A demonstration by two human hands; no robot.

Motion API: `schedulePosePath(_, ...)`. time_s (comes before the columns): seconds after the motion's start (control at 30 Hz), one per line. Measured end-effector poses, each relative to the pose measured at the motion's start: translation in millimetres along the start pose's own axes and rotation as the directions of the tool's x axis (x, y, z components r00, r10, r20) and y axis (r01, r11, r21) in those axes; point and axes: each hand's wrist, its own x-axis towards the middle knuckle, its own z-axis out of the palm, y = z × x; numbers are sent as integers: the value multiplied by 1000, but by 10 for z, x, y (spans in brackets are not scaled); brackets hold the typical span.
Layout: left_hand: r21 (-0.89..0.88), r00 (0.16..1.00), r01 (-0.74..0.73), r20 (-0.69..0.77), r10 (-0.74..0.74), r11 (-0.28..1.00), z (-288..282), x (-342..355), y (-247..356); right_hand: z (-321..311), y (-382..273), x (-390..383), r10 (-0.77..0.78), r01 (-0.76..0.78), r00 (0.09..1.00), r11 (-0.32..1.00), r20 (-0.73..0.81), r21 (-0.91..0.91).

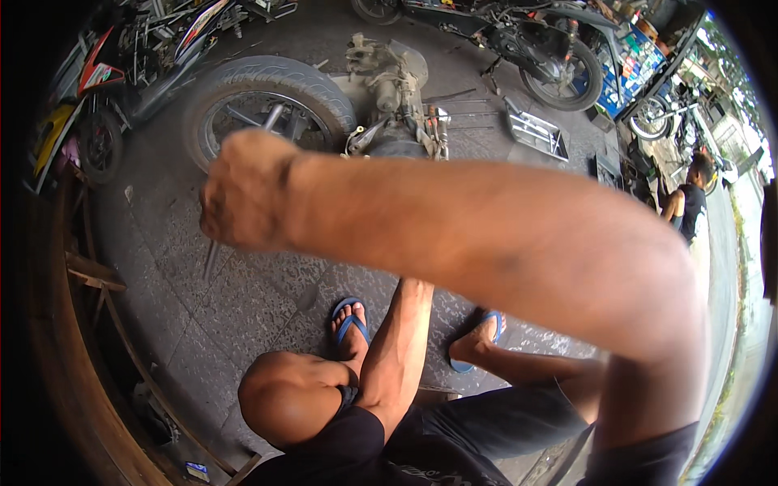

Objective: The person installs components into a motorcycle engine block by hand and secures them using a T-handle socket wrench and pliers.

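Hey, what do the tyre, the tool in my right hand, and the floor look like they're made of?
Tyre: matt black rubber, going by its dull tread.
Tool in the right hand: probably bare steel; the thin rod below the fist is grey, though blurred.
Floor: likely concrete or stone paving, grey, rough and stained, with joint lines.

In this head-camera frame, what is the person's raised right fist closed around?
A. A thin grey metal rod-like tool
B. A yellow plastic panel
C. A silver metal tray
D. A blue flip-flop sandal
A: the right hand is clenched on a thin grey metal rod-like tool, which sticks out below the fist and again above it near the black rubber tyre; its exact kind cannot be told.
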Motion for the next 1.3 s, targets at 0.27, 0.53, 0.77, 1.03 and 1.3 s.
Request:
schedulePosePath(0.27, -20, 997, -78, 16, 78, 997, 102, -144, -146, -174, 113, -149, 53, -45, 997, 992, -59, 118)
schedulePosePath(0.53, -6, 987, -138, 81, 138, 990, 118, -214, -260, -48, 234, -163, 104, -60, 980, 968, -171, 245)
schedulePosePath(0.77, 192, 903, -2, 422, -81, 981, -294, -183, -102, -620, 396, -1583, 320, -287, 927, 941, -195, 179)
schedulePosePath(1.03, 725, 998, -26, 53, -18, 688, -452, -240, 205, 64, 188, -3630, 818, -708, 466, 573, -337, 411)
schedulePosePath(1.3, 936, 996, -10, 39, 77, -353, 324, -424, 622, 2177, -975, -4764, 893, -248, -444, -50, -68, 967)
